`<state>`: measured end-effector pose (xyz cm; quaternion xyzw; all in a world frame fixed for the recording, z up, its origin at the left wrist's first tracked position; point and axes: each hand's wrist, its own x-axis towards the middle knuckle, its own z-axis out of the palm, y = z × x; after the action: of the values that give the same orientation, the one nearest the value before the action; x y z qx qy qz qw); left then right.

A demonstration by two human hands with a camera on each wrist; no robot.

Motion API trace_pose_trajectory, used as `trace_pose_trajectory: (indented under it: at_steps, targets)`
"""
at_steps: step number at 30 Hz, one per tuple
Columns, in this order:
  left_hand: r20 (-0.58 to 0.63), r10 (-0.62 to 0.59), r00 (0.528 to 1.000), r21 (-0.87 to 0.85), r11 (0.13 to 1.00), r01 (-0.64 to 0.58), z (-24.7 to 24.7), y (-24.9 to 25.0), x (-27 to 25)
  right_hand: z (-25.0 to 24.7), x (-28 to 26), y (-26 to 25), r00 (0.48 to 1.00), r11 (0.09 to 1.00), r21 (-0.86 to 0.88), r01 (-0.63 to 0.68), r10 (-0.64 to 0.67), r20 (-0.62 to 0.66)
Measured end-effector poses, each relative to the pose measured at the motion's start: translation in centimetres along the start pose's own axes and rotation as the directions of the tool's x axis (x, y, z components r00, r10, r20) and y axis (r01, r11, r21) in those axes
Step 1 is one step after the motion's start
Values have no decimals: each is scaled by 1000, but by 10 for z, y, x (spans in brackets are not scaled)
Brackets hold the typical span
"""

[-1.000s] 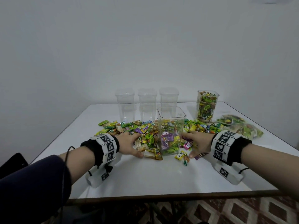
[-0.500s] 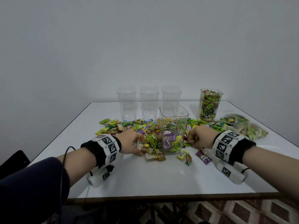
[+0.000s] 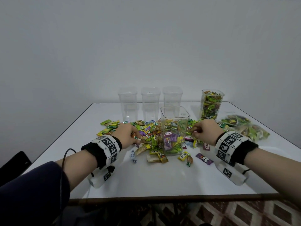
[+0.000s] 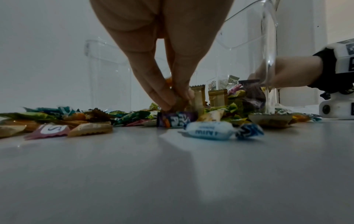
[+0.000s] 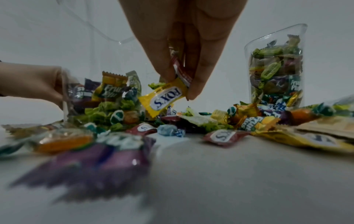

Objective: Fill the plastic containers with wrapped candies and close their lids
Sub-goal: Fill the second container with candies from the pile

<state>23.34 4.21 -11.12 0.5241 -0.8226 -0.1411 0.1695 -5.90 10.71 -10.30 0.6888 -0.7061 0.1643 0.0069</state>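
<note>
My right hand [image 5: 184,50] pinches a yellow candy [image 5: 163,97] plus a red-wrapped one tucked behind it, fingertips pressed together, both lifted just clear of the candy pile [image 3: 146,136] so I can carry them up to the open container [image 3: 174,131]. My left hand [image 4: 164,63] has fingertips closed down into the pile, pinching at wrappers next to a purple candy [image 4: 176,121]; exactly which piece it has, I can't tell. The open container sits between my hands, right in the pile, roughly half full, no lid on, placed close so each trip is short from either side. The full container [image 3: 211,105] stands back right, out of the way, no lid visible on it. Three empty containers [image 3: 150,105] are lined up at the back, waiting. A bag of candies [image 3: 244,128] lies far right on the table [image 3: 162,180]. Judgement: mid-fill on the second container, lids not yet started.
</note>
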Motion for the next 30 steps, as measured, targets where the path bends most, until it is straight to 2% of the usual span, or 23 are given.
trace_pose_trajectory:
  at_steps: [3, 11, 16, 20, 27, 30]
  targets:
    - [-62, -20, 998, -12, 1000, 19, -1, 0, -1, -2, -2, 2, 998, 998, 69, 4, 1, -66]
    - [-228, -87, 970, -250, 968, 28, -15, 1, -11, -19, -16, 6, 984, 986, 167, 18, 12, -176]
    - [-325, -89, 941, -363, 931, -37, -27, 13, -25, -30, -23, 8, 971, 972, 234, 15, 42, -236]
    - [-382, -77, 921, -487, 864, -130, -39, 35, -31, -45, -23, 5, 944, 966, 257, 20, 67, -324]
    - [-523, 28, 852, -472, 823, -317, -70, 77, -18, -77, -16, -6, 888, 951, 290, 106, 41, -459]
    - [-524, 83, 848, -444, 823, -355, -75, 95, -7, -83, -13, -10, 876, 936, 325, 133, 42, -481]
